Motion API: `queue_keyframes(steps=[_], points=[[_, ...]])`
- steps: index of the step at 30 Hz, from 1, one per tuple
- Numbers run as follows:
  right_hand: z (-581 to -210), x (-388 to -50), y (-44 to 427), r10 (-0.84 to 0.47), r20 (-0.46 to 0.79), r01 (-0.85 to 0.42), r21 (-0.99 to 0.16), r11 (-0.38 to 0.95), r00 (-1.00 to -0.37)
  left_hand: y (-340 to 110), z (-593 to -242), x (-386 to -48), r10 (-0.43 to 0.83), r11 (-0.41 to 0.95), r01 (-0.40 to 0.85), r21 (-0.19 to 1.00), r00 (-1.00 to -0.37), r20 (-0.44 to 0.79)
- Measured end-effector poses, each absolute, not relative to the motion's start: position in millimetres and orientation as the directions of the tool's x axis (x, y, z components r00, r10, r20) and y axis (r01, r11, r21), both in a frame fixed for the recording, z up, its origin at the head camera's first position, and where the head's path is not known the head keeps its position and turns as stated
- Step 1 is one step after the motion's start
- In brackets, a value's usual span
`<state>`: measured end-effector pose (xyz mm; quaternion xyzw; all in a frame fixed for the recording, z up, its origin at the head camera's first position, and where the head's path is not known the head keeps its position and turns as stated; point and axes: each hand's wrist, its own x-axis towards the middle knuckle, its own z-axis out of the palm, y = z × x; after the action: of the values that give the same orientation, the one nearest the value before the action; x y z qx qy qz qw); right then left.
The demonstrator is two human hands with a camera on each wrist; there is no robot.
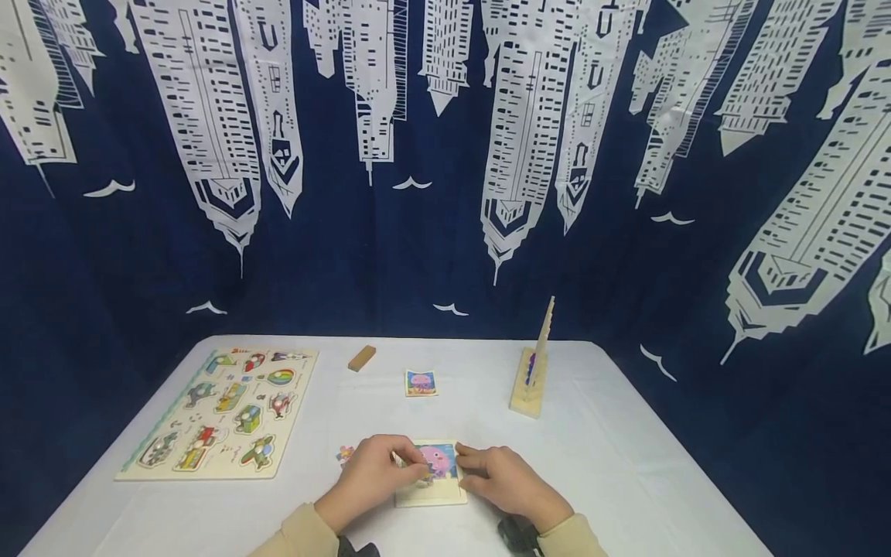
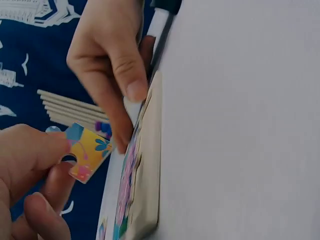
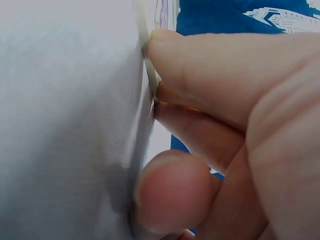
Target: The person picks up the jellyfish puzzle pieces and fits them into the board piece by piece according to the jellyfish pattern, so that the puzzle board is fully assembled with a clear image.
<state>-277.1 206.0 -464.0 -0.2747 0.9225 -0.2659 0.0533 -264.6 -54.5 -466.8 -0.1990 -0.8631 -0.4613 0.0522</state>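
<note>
My left hand (image 1: 376,469) pinches a jigsaw piece (image 2: 90,154) between thumb and fingers. The piece is yellow with a blue corner, a blue flower and some pink. It is held above the left side of a small wooden jigsaw tray (image 1: 433,496). Inside the tray, fitted pieces form a pink cartoon figure (image 1: 437,459) on blue, while bare wood shows along the near part. At the tray's right edge, my right hand (image 1: 506,480) rests its thumb and extended fingertips against the rim. Another loose jigsaw piece (image 1: 344,455) lies left of my left hand, partly hidden by it.
A large wooden picture puzzle board (image 1: 281,456) covers the table's left side. Farther back lie a small wooden block (image 1: 362,358) and a square picture card (image 1: 421,384). A wooden stand with upright rods (image 1: 527,398) and purple beads is at the back right.
</note>
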Motion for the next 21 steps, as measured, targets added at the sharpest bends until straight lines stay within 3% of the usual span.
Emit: queue_keyframes(steps=[15,21], points=[[-467,-280,208,-0.539,0.055,-0.478,-0.544,0.69,-0.84,-18,-481,-261,0.344,0.53,0.396,0.75,-0.909,0.237],[-466,-280,210,-0.543,0.045,-0.474,-0.552,0.686,-0.838,-14,-485,-259,0.338,0.614,0.446,0.651,-0.894,0.294]])
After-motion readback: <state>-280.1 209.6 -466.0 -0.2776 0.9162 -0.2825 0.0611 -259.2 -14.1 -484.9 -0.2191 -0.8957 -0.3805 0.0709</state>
